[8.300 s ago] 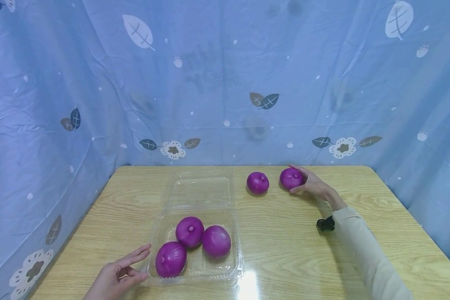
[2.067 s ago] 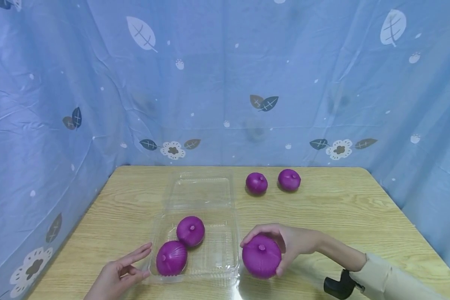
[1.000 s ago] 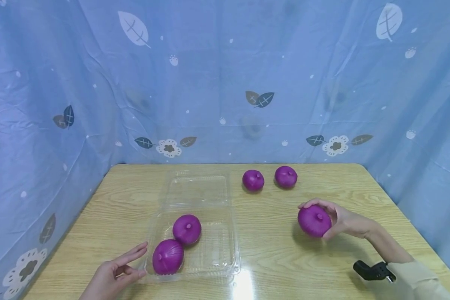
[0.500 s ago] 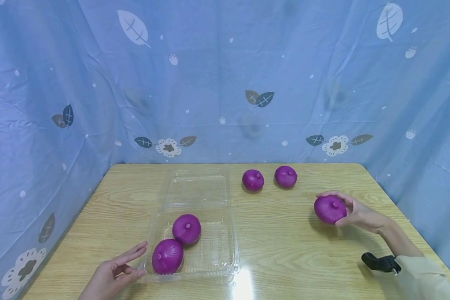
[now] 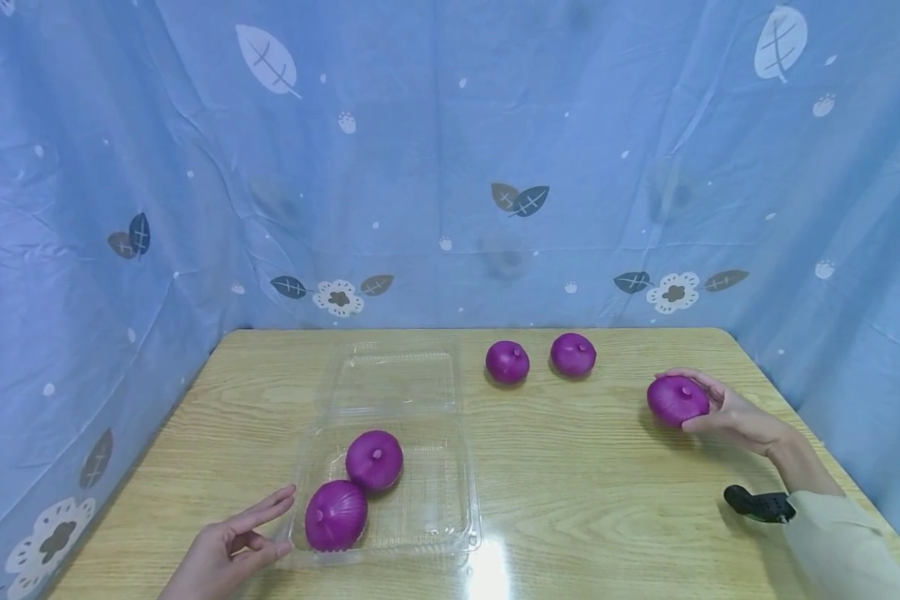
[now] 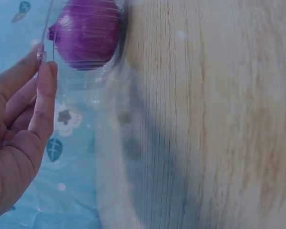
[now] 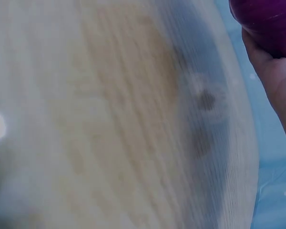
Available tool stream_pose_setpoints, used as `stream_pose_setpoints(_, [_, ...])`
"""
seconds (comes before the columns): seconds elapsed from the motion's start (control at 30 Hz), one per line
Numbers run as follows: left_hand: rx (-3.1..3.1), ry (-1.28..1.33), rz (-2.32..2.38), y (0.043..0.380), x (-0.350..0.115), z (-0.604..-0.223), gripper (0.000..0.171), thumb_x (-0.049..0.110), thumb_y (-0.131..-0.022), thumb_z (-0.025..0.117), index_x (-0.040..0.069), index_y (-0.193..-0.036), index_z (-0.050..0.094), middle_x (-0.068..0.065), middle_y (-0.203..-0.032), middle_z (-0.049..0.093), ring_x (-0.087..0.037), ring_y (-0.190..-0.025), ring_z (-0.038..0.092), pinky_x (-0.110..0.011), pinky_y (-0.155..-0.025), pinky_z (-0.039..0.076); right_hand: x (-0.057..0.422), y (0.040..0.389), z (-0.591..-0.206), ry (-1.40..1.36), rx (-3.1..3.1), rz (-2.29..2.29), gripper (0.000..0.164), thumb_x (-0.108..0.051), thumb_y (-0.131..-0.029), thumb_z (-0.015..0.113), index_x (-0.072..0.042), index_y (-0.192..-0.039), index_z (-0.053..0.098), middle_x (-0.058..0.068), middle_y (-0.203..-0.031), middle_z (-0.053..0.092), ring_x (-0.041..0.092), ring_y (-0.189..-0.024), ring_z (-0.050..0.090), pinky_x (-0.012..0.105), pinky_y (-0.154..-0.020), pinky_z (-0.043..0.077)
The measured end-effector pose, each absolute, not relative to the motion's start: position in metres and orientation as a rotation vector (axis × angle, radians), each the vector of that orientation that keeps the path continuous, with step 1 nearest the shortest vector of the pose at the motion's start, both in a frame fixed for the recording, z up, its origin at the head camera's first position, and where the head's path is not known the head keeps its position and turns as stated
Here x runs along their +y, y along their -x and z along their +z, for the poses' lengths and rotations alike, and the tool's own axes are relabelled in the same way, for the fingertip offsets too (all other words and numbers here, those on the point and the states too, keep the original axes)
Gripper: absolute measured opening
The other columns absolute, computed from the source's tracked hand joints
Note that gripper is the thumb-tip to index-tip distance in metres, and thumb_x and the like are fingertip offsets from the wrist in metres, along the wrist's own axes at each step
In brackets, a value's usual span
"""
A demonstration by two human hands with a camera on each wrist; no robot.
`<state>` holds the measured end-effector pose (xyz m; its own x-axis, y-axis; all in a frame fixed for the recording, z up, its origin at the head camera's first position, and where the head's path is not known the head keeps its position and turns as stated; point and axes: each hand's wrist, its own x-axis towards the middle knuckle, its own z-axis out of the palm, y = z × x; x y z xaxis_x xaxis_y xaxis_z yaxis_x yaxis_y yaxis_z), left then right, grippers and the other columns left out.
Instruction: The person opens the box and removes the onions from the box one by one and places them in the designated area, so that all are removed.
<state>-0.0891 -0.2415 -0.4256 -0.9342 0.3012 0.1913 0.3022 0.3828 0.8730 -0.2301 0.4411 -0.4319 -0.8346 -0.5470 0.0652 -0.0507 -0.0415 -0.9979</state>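
My right hand (image 5: 742, 419) grips a purple onion (image 5: 677, 401) at the right of the table; thumb and fingers curve round its sides. The right wrist view has only part of that onion (image 7: 271, 24), at its top corner. Whether its underside touches the table I cannot tell. At the front left, my left hand (image 5: 228, 546) pinches the rim of a clear plastic clamshell box (image 5: 450, 546), as the left wrist view shows, with the rim (image 6: 42, 56) between thumb and finger. Its lid (image 5: 397, 379) lies folded back. Inside are two onions, one behind (image 5: 375, 461) and one at the front left (image 5: 336, 516).
Two more onions, one left (image 5: 507, 362) and one right (image 5: 573, 356), sit near the table's back edge. A black piece (image 5: 759, 505) juts from the right sleeve (image 5: 840, 533). Blue patterned cloth (image 5: 450, 167) hangs round the wooden table (image 5: 555, 500).
Of three onions in the box earlier, two are there now. My right hand has carried an onion from beside the box rightward and back. My left hand stays at the rim.
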Motion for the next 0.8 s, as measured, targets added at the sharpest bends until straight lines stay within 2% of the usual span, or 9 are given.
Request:
stream_pose_setpoints(0.2, [-2.606,0.591,-1.630,0.090,-0.241,-0.426,0.042,-0.003,-0.085,0.069,-0.011,-0.124,0.057,0.031,-0.130,0.047,-0.014,-0.066,0.065,-0.017,-0.070,0.052,0.453,0.241,-0.437,0.537,1.877,-2.004,0.071,0.019,-0.084,0.052,-0.025,-0.138,0.047,-0.008,-0.125,0.056,0.009,-0.110,0.056,0.026,-0.087,0.050])
stream_pose_setpoints(0.3, [-2.591,0.614,-1.623,0.091,-0.241,-0.427,0.042,-0.003,-0.084,0.069,-0.012,-0.123,0.057,0.030,-0.130,0.048,-0.014,-0.065,0.066,-0.018,-0.069,0.053,0.456,0.246,-0.440,0.505,1.869,-2.046,0.071,0.019,-0.085,0.051,-0.025,-0.140,0.045,-0.010,-0.125,0.055,0.009,-0.110,0.056,0.026,-0.087,0.050])
stream_pose_setpoints(0.53, [-2.570,0.666,-1.645,0.091,-0.242,-0.428,0.042,-0.005,-0.084,0.068,-0.011,-0.124,0.057,0.028,-0.132,0.048,-0.015,-0.066,0.067,-0.019,-0.068,0.053,0.457,0.260,-0.444,0.283,2.086,-2.031,0.073,0.012,-0.085,0.060,-0.025,-0.145,0.040,-0.018,-0.126,0.044,-0.001,-0.105,0.054,0.020,-0.084,0.049])
stream_pose_setpoints(0.8, [-2.554,0.687,-1.631,0.092,-0.242,-0.428,0.042,-0.007,-0.084,0.067,-0.009,-0.125,0.058,0.026,-0.133,0.048,-0.015,-0.065,0.066,-0.017,-0.070,0.052,0.454,0.274,-0.443,0.150,2.145,-1.996,0.078,0.007,-0.086,0.064,-0.028,-0.148,0.034,-0.017,-0.125,0.038,-0.004,-0.104,0.050,0.016,-0.084,0.047])
